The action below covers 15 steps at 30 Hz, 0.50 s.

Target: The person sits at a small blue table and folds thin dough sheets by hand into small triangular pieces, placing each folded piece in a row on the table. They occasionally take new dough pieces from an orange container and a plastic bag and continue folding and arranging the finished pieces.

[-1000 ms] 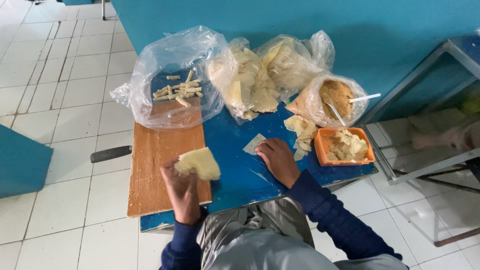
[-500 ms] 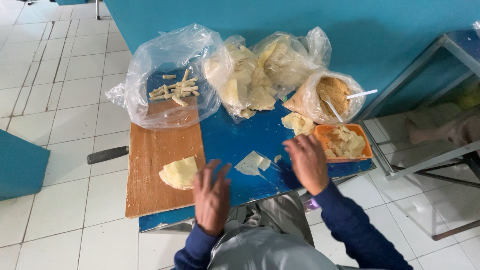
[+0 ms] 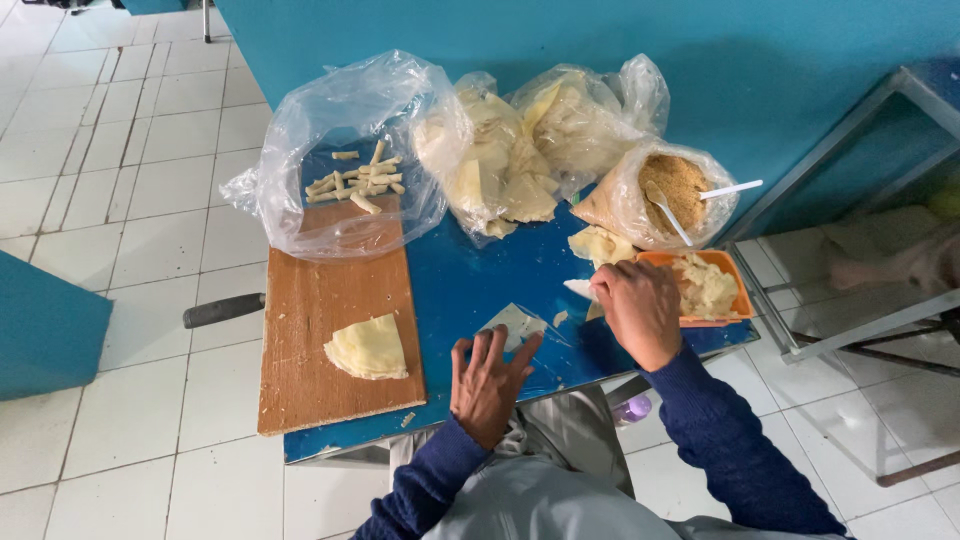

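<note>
1. Head view: a thin, pale wrapper sheet lies flat on the blue table, pinned by the spread, empty left hand; judged light, limp, tearable, best lifted by a corner.
2. The right hand is closed on a white utensil beside the orange tray.

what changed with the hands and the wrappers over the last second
The left hand let go of the folded wrapper on the wooden board and moved right to the flat wrapper. The right hand left that wrapper and moved up to the orange tray, holding something white. The bags and board stayed put.
</note>
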Tool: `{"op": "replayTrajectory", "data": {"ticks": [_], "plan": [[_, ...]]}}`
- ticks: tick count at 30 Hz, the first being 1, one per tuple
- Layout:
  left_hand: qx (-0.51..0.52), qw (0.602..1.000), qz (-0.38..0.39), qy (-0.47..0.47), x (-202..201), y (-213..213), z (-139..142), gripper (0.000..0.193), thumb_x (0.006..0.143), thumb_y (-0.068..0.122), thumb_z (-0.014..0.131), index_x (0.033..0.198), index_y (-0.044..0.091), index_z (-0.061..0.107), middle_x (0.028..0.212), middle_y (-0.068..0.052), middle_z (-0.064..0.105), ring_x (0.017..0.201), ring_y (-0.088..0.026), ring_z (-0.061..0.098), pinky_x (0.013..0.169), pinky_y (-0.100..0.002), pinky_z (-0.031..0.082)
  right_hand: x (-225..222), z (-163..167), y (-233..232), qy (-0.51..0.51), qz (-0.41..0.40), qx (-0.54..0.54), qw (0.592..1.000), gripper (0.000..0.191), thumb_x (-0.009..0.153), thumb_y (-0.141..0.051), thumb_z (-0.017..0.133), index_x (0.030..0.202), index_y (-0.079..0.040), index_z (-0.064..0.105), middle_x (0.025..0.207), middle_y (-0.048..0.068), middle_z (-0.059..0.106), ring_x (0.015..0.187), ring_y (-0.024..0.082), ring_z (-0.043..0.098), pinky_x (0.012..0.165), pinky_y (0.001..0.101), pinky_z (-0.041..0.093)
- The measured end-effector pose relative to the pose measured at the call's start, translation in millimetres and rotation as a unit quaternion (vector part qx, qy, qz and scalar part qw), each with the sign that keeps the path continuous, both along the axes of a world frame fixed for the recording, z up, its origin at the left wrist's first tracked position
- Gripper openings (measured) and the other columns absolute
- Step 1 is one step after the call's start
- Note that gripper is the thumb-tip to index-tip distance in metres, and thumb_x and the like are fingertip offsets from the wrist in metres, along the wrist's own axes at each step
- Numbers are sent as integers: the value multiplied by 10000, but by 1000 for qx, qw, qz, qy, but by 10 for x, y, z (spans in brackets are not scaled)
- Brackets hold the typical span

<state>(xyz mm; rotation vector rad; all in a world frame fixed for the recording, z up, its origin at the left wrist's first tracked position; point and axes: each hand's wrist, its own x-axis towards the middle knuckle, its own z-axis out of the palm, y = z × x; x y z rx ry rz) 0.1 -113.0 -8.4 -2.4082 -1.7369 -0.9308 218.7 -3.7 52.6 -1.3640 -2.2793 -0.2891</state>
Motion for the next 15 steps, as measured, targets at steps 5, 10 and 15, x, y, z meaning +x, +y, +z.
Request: {"op": "replayTrajectory", "data": {"ticks": [5,10,15], "plan": [[7,1000,3,-30,32,28,65,347,852,231,748,1194,222,689,1230,-135,525,1203,-319,502,1008,-552,361,-11,146,-26,77,43,-83,993,112,869,-205,739,855,-118,668,786,37,721,748,281,692,627,417,496],[20,997,-17,-76,-27,-28,120,247,839,212,740,1085,221,724,1285,-148,533,1212,-330,504,1008,-556,347,-14,179,-35,116,29,-219,968,164,903,-266,737,892,-105,708,769,46,752,679,259,716,593,375,508],[-2,985,15,-171,-138,-51,157,209,913,105,652,1121,83,653,1267,-163,570,1186,-359,537,1008,-481,422,-192,9,-65,239,143,-306,910,159,928,-225,707,938,-66,710,752,70,740,671,241,723,603,332,541]]}}
